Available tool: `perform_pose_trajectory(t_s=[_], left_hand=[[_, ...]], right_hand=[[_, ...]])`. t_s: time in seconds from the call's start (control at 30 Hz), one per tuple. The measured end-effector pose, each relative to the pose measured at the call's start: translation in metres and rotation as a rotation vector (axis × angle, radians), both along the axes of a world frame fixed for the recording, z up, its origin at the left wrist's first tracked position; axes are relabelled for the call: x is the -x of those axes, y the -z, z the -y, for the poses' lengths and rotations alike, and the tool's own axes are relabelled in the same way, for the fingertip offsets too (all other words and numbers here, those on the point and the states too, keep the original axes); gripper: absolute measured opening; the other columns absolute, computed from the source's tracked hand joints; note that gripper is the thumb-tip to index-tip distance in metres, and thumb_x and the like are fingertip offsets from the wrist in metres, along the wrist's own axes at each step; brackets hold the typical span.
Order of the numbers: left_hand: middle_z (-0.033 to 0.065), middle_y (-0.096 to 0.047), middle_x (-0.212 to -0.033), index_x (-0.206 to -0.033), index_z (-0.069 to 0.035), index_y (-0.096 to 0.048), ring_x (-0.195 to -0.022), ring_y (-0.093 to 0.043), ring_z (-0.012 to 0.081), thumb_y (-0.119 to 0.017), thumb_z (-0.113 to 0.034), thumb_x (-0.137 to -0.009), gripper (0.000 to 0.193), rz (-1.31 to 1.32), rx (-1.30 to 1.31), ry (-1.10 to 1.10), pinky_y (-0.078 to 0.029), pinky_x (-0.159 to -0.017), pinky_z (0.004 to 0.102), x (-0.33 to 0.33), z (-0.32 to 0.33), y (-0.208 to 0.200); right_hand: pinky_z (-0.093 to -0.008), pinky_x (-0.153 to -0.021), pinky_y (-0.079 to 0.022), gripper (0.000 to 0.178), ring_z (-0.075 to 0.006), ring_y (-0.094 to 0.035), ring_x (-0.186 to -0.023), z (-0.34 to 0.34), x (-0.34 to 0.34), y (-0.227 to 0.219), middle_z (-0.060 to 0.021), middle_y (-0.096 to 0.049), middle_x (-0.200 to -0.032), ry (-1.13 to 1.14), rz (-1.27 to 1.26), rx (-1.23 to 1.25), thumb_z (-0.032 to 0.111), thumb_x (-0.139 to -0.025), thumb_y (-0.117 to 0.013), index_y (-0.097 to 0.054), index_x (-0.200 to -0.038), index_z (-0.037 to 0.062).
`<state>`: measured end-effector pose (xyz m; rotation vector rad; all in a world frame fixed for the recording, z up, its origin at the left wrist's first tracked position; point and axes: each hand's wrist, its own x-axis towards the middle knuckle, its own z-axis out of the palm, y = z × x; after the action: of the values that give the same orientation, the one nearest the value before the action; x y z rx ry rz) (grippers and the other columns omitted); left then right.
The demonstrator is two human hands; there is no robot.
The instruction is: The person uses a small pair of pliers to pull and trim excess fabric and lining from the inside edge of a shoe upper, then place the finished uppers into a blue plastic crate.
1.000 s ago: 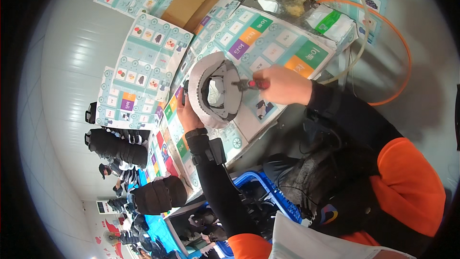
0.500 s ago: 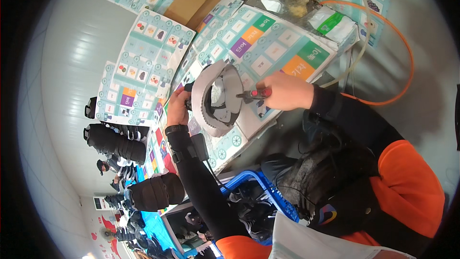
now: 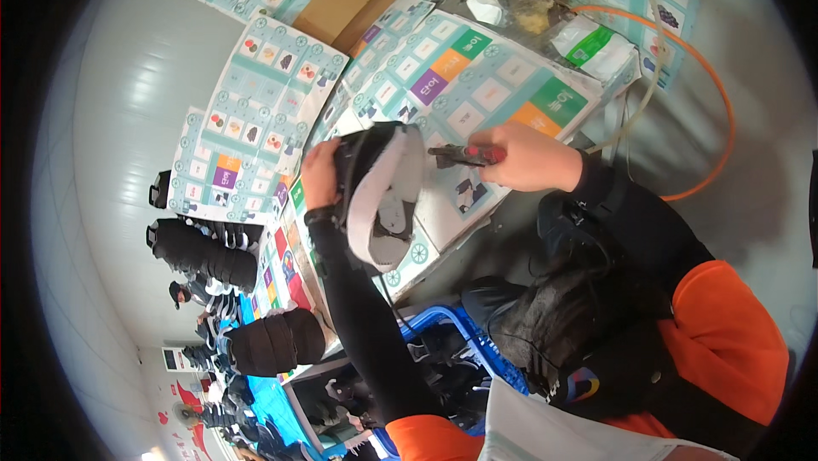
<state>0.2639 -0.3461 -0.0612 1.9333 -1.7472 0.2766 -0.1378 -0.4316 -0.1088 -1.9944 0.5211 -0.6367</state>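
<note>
My left hand (image 3: 321,175) grips a black and grey shoe upper (image 3: 381,191) by its far side and holds it tilted on edge above the table. The grey rim of the shoe upper faces me. My right hand (image 3: 527,157) holds a small tool with a red handle (image 3: 466,154), its dark tip pointing left at the top of the shoe upper. Both hands are over a printed game sheet with coloured squares (image 3: 477,77).
Several printed sheets (image 3: 256,112) cover the table, with a brown cardboard box (image 3: 342,2) at the back. An orange cable (image 3: 707,103) curves at the right beside a green and white packet (image 3: 592,43). Rows of black shoe uppers (image 3: 209,252) stand at the left. A blue crate (image 3: 460,346) sits below.
My left hand has turned the shoe upper from lying face-up to standing on edge. My right hand with the tool has stayed at its top edge.
</note>
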Motion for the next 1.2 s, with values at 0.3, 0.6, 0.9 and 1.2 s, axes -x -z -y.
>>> perform_pose_trajectory(t_s=[0.3, 0.6, 0.9, 1.2], left_hand=[[0.0099, -0.071, -0.095, -0.113, 0.003, -0.073, -0.089, -0.063, 0.0171, -0.06, -0.027, -0.103, 0.034, -0.343, 0.093, -0.116, -0.049, -0.08, 0.0329, -0.024, -0.013, 0.051], [-0.0048, -0.06, -0.076, -0.102, 0.001, -0.075, -0.068, -0.05, 0.006, -0.069, -0.029, -0.1, 0.03, -0.851, 0.117, -0.173, -0.038, -0.063, 0.0251, 0.056, 0.007, 0.031], [-0.0048, -0.059, -0.078, -0.096, 0.0, -0.072, -0.071, -0.049, 0.0061, -0.068, -0.029, -0.102, 0.03, -0.847, 0.124, -0.157, -0.038, -0.065, 0.0252, 0.053, 0.001, 0.027], [-0.0057, -0.061, -0.083, -0.099, -0.003, -0.071, -0.073, -0.049, 0.0045, -0.066, -0.03, -0.104, 0.028, -0.843, 0.102, -0.157, -0.038, -0.067, 0.0239, 0.05, -0.014, 0.035]], right_hand=[[-0.0487, -0.073, -0.054, 0.029, -0.0451, -0.068, -0.078, 0.013, -0.035, -0.02, -0.0256, -0.068, -0.078, -0.013, 0.044, 0.035, 0.017, -0.078, -0.059, -0.071, -0.098, -0.0005], [-0.0442, -0.066, -0.051, 0.028, -0.04, -0.066, -0.069, 0.037, -0.03, 0.003, -0.0213, -0.067, -0.072, -0.051, -0.095, 0.1, 0.01, -0.079, -0.058, -0.073, -0.102, 0.0055], [-0.0468, -0.073, -0.056, 0.038, -0.0412, -0.07, -0.077, 0.03, -0.021, 0.003, -0.0269, -0.07, -0.078, 0.013, -0.02, 0.072, 0.014, -0.076, -0.056, -0.074, -0.106, -0.0009], [-0.0375, -0.064, -0.051, 0.033, -0.0303, -0.064, -0.066, 0.034, -0.018, 0.003, -0.0153, -0.069, -0.076, -0.158, -0.263, -0.06, 0.014, -0.076, -0.067, -0.075, -0.107, 0.0045]])
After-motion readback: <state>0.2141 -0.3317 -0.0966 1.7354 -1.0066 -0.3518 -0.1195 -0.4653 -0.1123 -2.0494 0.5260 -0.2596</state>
